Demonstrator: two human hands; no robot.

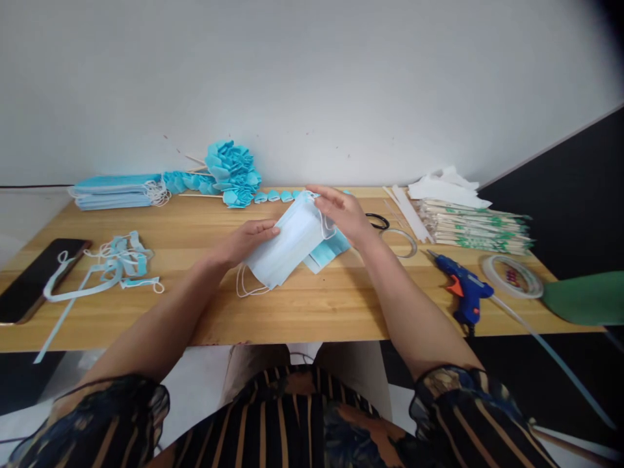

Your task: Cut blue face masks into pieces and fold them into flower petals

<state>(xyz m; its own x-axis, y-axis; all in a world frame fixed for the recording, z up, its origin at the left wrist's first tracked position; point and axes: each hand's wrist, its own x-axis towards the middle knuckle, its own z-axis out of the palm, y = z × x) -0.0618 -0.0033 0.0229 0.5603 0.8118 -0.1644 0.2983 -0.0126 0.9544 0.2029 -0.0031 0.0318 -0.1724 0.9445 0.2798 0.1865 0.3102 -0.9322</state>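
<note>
Several face masks (287, 244), pale blue with white ear loops, are held together, tilted, above the middle of the table. My left hand (251, 237) grips their left edge, thumb on top. At their upper right end, my right hand (344, 211) has its fingers closed on the corner by the ear loops. Beneath the held masks lies a cut piece of blue mask material (322, 253), partly covered. Right of it, black scissor handles (377, 221) show in part behind my right wrist.
Along the wall are a mask stack (117, 192), blue flowers (234, 170) and small blue pieces (273, 195). Cut-off strips (124, 260) and a phone (39, 276) lie left. A glue gun (463, 286), tape rolls (511, 276) and wrapped sticks (475, 227) are right.
</note>
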